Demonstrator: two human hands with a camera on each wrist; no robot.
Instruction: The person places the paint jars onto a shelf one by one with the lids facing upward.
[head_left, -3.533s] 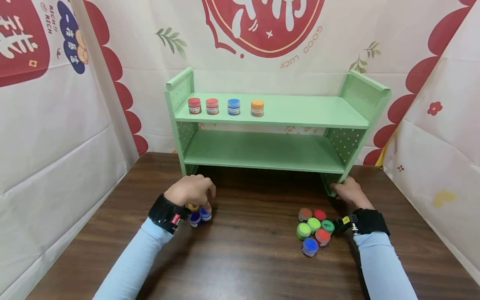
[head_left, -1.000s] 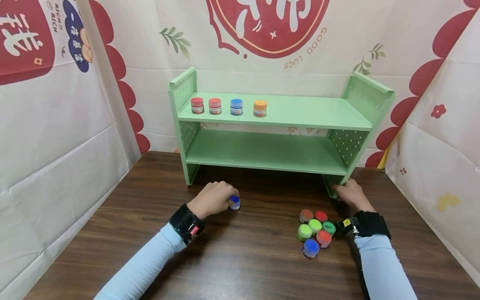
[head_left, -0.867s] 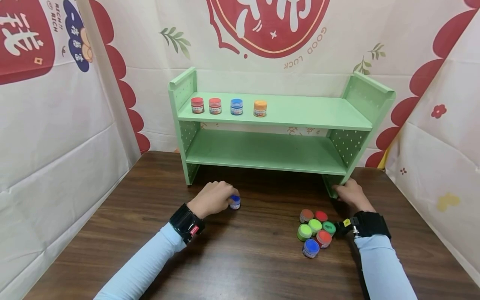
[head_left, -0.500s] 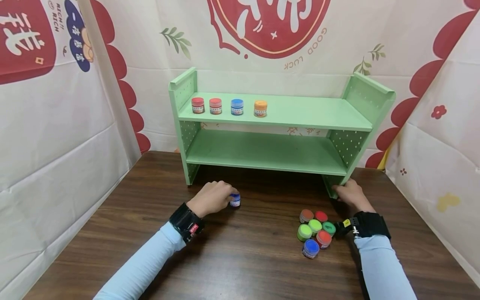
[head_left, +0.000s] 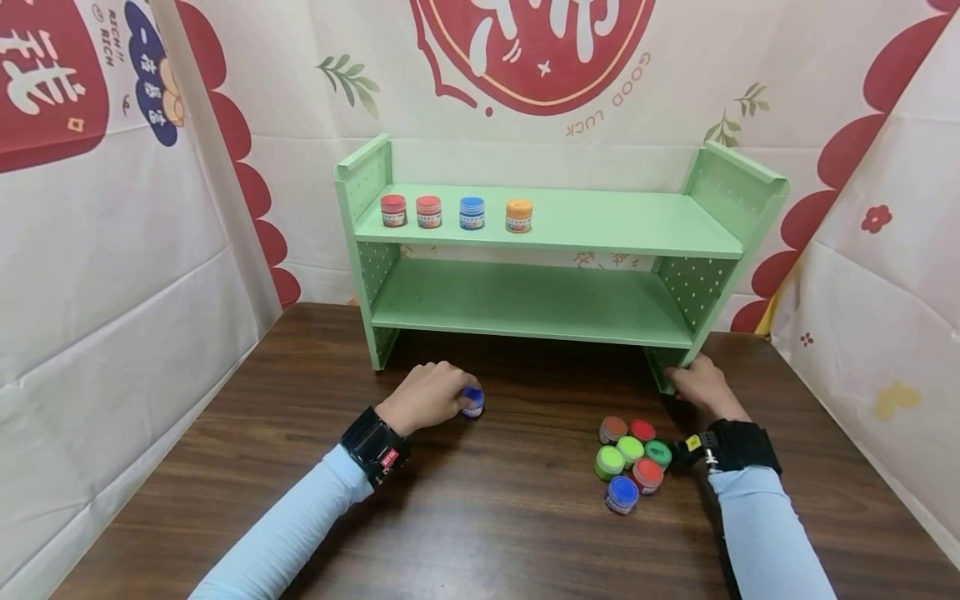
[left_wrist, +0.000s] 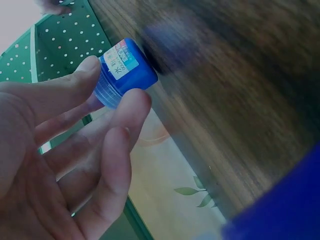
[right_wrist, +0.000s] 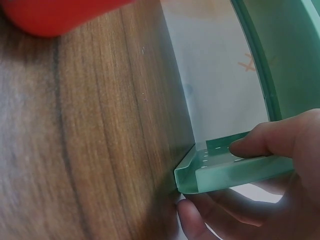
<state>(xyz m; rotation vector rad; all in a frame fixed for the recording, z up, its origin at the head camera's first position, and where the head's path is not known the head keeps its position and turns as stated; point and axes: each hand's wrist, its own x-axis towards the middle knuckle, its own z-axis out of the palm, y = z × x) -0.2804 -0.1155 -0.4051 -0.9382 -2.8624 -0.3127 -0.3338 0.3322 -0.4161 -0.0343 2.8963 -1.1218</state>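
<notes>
Here I've got my left hand (head_left: 429,397) pinching a blue jar (head_left: 474,404) in front of the shelf (head_left: 540,300), left of its middle. My right hand (head_left: 703,388) clasps the shelf's right leg (head_left: 662,367).

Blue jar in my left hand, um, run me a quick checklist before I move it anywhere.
1. Grip on the blue jar: ok, the left hand pinches it.
2. Lid closed tightly: cannot tell, the hand partly covers it.
3. Base lifted off the table: cannot tell, it is close to the wood, but a gap is not certain.
4. Shelf leg steadied: ok, the right hand grips it.
5. Right hand free to help: not ok, it is on that leg.
6. Room on the top shelf: ok, bare board shows right of the orange jar.
</notes>
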